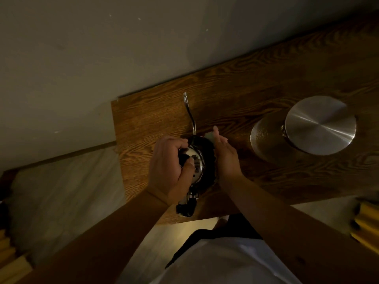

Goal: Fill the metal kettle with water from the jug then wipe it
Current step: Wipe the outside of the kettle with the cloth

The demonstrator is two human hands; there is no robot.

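A shiny metal kettle point(200, 160) stands on the wooden table point(266, 83), its long thin spout point(189, 111) curving away toward the wall and its black handle point(185, 208) toward me. My left hand point(170, 169) is closed over the kettle's lid and knob. My right hand point(224, 154) presses a small pale cloth point(209, 135) flat against the kettle's right side. The jug point(264, 138) stands to the right, its round metal lid point(321, 125) on top.
A pale wall runs behind the table. The table's left edge lies just left of the kettle, with pale bedding point(67, 193) below it. Yellowish objects point(367, 226) sit at the lower right, off the table's front edge.
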